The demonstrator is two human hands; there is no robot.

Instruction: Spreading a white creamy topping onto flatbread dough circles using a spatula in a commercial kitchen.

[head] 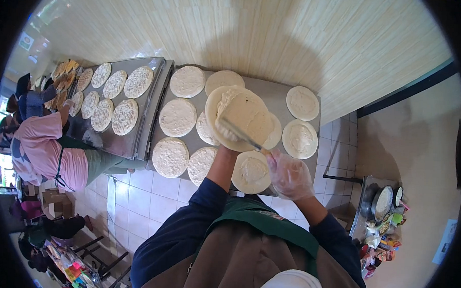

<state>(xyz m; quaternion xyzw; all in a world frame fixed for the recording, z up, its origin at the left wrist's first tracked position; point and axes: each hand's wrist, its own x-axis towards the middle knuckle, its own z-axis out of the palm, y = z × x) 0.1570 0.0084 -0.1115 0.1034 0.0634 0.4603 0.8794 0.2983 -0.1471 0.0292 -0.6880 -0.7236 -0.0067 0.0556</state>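
Observation:
A pale flat dough round (250,110) is raised over the worktop, tilted, with creamy paste covering much of its face. Beneath it my left hand supports the round; the fingers are hidden and only the wrist (229,154) shows. In a clear plastic glove, my right hand (290,174) grips the wooden handle of a metal spatula (240,133). The blade lies across the paste, which is heaped at the round's left and lower edges. Other rounds rest below on the grey metal worktop (268,86); one coated round (251,172) lies nearest me, between my forearms.
Several coated rounds, including one at the left (177,117), cover the worktop. Beyond a gap, a griddle (112,149) carries speckled rounds (125,116). A co-worker in a pink top (43,149) stands there. At right, a side table (370,187) holds a large bowl (382,203) and packets.

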